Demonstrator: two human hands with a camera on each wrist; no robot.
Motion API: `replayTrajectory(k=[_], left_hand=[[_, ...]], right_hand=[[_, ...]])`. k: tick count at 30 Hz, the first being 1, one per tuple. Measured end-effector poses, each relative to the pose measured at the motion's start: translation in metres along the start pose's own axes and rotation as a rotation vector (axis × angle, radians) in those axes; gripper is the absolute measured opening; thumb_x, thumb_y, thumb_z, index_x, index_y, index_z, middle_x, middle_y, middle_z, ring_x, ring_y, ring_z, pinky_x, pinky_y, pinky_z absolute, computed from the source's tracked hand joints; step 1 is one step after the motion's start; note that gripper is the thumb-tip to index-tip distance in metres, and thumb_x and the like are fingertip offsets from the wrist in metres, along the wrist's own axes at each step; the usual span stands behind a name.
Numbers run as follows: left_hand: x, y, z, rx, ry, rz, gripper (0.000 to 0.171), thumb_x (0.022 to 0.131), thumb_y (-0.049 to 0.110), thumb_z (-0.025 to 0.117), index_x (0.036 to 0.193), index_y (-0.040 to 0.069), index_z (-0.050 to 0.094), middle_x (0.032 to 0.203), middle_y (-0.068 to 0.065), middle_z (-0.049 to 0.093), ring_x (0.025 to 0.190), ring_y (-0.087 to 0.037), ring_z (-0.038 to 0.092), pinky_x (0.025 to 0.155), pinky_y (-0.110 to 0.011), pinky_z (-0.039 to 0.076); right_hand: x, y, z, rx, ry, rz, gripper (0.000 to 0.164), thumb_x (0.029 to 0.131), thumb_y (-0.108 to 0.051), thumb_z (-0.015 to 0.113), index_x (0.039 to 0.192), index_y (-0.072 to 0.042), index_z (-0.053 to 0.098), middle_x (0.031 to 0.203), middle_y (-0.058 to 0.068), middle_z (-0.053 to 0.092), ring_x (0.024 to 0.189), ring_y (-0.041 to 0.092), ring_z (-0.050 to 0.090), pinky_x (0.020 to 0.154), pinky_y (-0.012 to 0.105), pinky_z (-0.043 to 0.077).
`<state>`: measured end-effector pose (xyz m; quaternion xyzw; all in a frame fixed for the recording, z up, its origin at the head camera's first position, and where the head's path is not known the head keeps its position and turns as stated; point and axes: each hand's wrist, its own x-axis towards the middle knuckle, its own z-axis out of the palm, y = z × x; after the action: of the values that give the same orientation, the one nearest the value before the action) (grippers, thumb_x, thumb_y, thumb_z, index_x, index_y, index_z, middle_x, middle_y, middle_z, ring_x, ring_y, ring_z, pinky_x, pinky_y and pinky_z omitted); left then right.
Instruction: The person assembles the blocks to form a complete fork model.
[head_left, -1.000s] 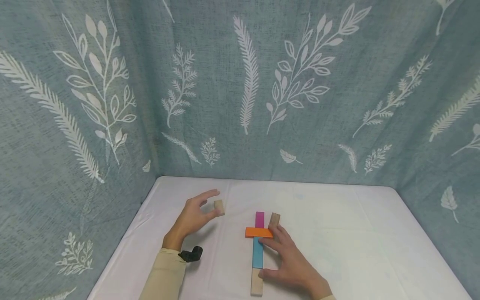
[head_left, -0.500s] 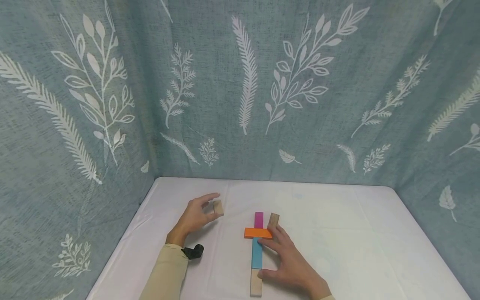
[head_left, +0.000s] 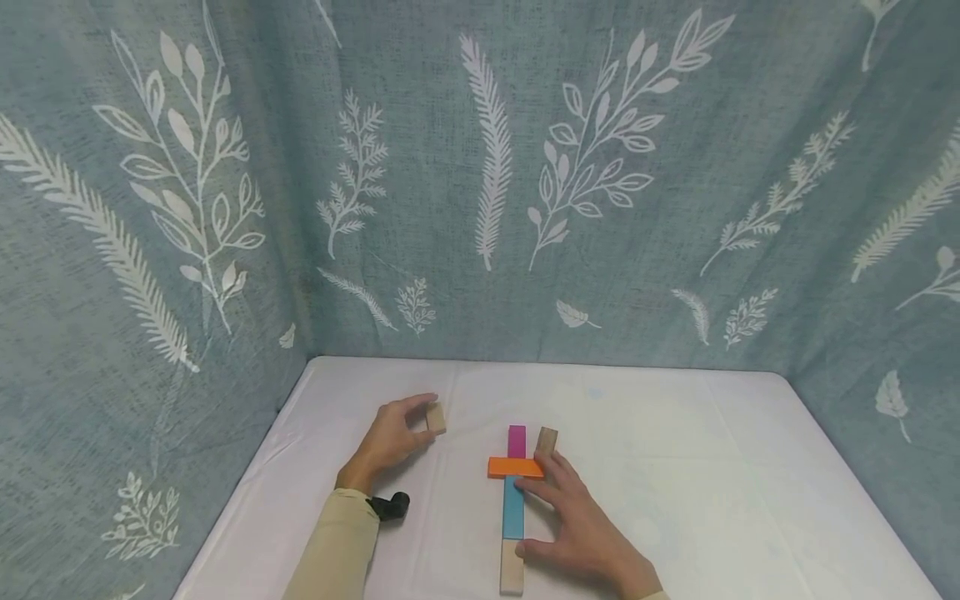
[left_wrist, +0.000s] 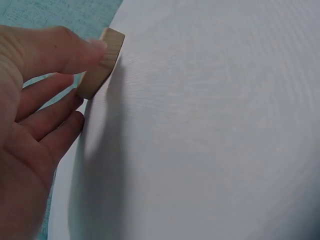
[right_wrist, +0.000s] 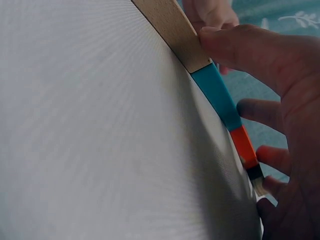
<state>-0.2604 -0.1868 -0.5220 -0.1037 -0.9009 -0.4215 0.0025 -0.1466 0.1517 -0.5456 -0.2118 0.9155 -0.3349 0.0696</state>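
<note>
At the left of the table, my left hand pinches a small plain wooden block between thumb and fingers. The left wrist view shows the thumb on this wooden block. My right hand rests with spread fingers along a row of flat-lying blocks. Its thumb touches a plain wooden block nearest me. One fingertip is at the blue block; others reach the right end of an orange block lying crosswise and a slanted wooden block. A magenta block lies beyond the orange one.
A white cloth covers the table. Blue-green curtains with white leaf prints hang behind and at both sides. A black strap device sits on the left wrist.
My left hand's fingers have closed in on the small wooden block, and the block has straightened slightly. The right hand and the row of blocks stay put; the head view shifts a little.
</note>
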Motion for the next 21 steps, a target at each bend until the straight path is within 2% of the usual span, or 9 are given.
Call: replayTrajectory(k=[10,16,21], left_hand=[[-0.001,-0.001,0.002,0.021,0.035,-0.021,0.057,0.09,0.001,0.085,0.145,0.0,0.068,0.15,-0.02,0.068,0.15,-0.042,0.056,0.128,-0.057,0.042],[-0.002,0.005,-0.001,0.012,0.052,0.004,0.056,0.09,0.004,0.087,0.143,-0.001,0.069,0.147,-0.021,0.07,0.145,-0.042,0.061,0.124,-0.054,0.047],[-0.003,0.017,-0.006,-0.012,0.056,0.037,0.054,0.089,-0.004,0.083,0.141,-0.003,0.07,0.144,-0.023,0.071,0.14,-0.046,0.064,0.12,-0.055,0.052]], right_hand=[[0.0,0.0,0.0,0.001,-0.005,0.0,0.083,0.085,-0.067,0.083,0.157,-0.033,0.06,0.182,0.005,0.028,0.17,0.042,0.016,0.125,0.076,0.034],[0.0,0.001,0.001,-0.007,-0.002,-0.002,0.083,0.085,-0.068,0.082,0.157,-0.034,0.06,0.182,0.005,0.029,0.17,0.042,0.016,0.125,0.077,0.035],[0.0,0.001,0.0,-0.008,-0.001,-0.002,0.083,0.085,-0.067,0.083,0.157,-0.034,0.06,0.182,0.005,0.029,0.17,0.042,0.016,0.125,0.077,0.035]])
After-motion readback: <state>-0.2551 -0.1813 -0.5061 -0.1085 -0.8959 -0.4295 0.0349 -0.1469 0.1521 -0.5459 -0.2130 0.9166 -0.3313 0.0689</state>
